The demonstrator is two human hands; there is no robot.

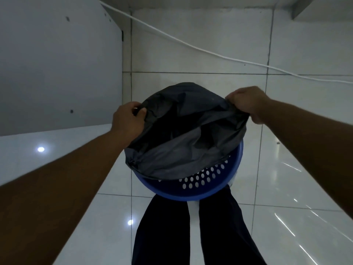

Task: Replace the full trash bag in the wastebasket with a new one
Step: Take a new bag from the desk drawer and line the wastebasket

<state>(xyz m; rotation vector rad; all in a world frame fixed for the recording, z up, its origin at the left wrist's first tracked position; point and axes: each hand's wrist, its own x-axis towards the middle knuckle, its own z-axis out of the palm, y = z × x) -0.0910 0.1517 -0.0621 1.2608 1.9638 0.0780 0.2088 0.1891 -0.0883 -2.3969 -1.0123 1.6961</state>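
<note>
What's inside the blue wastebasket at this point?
A black trash bag, gripped by the left hand and right hand, covers most of the wastebasket mouth. Only the near perforated inner wall shows; the bottom is hidden.

Thin black plastic trash bag [183, 131]: crumpled, matte, mouth spread wide between the two grips. The left hand [128, 119] pinches one edge and the right hand [248, 104] clutches the opposite edge. The film sags below the grips, draping the basket's top.

Round blue plastic wastebasket [191, 190]: wall pierced with oval holes, standing directly beneath the grips. Only the near arc of its rim is uncovered.
</note>
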